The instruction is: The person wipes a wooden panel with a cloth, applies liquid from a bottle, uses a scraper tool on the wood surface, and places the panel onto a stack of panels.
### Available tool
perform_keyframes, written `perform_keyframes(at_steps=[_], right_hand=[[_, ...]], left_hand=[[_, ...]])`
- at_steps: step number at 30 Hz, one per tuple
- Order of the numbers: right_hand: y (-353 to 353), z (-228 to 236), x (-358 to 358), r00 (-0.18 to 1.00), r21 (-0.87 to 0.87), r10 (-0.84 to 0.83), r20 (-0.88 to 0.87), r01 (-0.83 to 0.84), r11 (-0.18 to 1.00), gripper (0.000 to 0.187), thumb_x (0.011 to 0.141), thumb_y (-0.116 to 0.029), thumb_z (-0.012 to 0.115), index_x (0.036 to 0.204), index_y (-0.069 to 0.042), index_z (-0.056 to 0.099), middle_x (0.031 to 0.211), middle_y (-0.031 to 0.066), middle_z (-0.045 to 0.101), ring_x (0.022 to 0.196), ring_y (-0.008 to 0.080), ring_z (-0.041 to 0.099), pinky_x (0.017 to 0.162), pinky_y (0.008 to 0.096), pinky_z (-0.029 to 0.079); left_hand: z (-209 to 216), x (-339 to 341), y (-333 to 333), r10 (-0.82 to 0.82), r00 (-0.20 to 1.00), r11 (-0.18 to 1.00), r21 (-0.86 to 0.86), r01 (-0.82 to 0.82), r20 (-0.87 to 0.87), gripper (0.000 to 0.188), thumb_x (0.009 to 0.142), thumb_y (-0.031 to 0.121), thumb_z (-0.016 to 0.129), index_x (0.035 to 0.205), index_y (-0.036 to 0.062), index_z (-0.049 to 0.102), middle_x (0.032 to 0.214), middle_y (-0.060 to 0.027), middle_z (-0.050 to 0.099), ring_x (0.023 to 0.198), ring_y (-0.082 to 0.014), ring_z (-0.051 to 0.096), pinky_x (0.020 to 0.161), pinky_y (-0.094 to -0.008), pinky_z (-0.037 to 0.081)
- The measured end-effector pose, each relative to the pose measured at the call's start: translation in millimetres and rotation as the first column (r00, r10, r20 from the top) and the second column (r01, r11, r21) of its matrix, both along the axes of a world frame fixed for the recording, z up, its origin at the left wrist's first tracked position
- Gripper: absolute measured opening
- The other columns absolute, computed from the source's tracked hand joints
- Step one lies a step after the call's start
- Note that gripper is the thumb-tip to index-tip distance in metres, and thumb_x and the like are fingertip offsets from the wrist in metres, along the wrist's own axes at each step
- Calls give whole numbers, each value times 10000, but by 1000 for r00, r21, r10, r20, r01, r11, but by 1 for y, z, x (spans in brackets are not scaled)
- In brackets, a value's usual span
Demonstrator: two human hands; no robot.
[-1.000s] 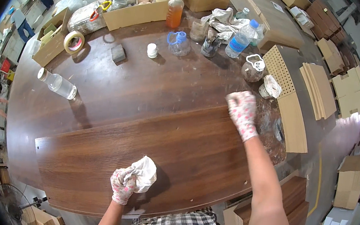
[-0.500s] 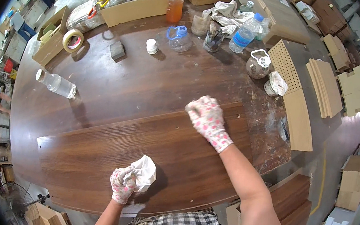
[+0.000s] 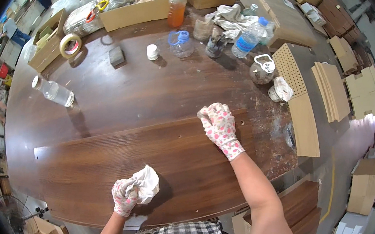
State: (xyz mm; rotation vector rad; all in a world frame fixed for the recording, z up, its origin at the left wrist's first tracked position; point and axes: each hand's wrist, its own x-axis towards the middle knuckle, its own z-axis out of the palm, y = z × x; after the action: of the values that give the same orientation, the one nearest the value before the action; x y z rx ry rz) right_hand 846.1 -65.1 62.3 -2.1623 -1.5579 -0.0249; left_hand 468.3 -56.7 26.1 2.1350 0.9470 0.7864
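A long brown wood-grain board (image 3: 94,166) with small holes lies on the dark brown table (image 3: 121,93). My left hand (image 3: 123,198), in a white glove with pink spots, is closed on a crumpled white cloth (image 3: 147,184) above the board's near part. In a matching glove, my right hand (image 3: 221,129) is over the board's far edge, close to a hole at its right end. Its fingers are curled together. Whatever they may hold is hidden by the glove.
A clear bottle (image 3: 54,92) stands at the left. Along the back are a tape roll (image 3: 64,45), a dark block (image 3: 116,56), a white small bottle (image 3: 152,52), a blue-handled jug (image 3: 181,46), a water bottle (image 3: 248,40) and cardboard boxes (image 3: 134,13). A cut jar (image 3: 262,70) is farther right.
My right hand has moved a little to the right along the board's far edge, its fingers still curled. My left hand keeps its hold on the cloth. The whole view has shifted slightly.
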Motion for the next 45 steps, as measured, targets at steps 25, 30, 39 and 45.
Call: perform_keyframes(at_steps=[25, 30, 39, 45], right_hand=[[-102, 19, 91, 988, 284, -152, -22, 152, 947, 331, 745, -96, 631, 1068, -55, 571, 1128, 126, 548, 1083, 301, 477, 959, 411, 365], [-143, -23, 20, 964, 175, -224, -141, 247, 953, 417, 723, -99, 663, 1124, -74, 552, 1156, 105, 523, 1113, 300, 456, 975, 430, 353], [-131, -26, 14, 935, 139, -304, -184, 331, 933, 390, 731, -76, 626, 1114, -44, 563, 1136, 111, 542, 1095, 288, 470, 967, 410, 365], [-136, -27, 18, 949, 127, -297, -104, 308, 943, 338, 769, -54, 584, 1105, -29, 559, 1133, 133, 548, 1089, 304, 480, 961, 416, 371]], left_hand=[[54, 120, 66, 79, 996, 976, 206, -69, -40, 244, 784, 106, 634, 1022, 53, 635, 1061, -131, 575, 971, -273, 553, 855, -370, 442], [20, 216, 85, 17, 971, 944, 324, 64, -240, 119, 658, 147, 693, 775, 138, 671, 812, -68, 616, 817, -251, 591, 702, -353, 486], [12, 397, 48, -123, 903, 903, 331, 274, -412, 191, 615, 306, 648, 646, 118, 658, 726, -88, 619, 734, -266, 566, 623, -382, 460], [30, 384, 49, -207, 851, 940, 142, 310, -482, 269, 780, 320, 551, 756, 91, 691, 801, -111, 652, 831, -325, 597, 779, -476, 421]])
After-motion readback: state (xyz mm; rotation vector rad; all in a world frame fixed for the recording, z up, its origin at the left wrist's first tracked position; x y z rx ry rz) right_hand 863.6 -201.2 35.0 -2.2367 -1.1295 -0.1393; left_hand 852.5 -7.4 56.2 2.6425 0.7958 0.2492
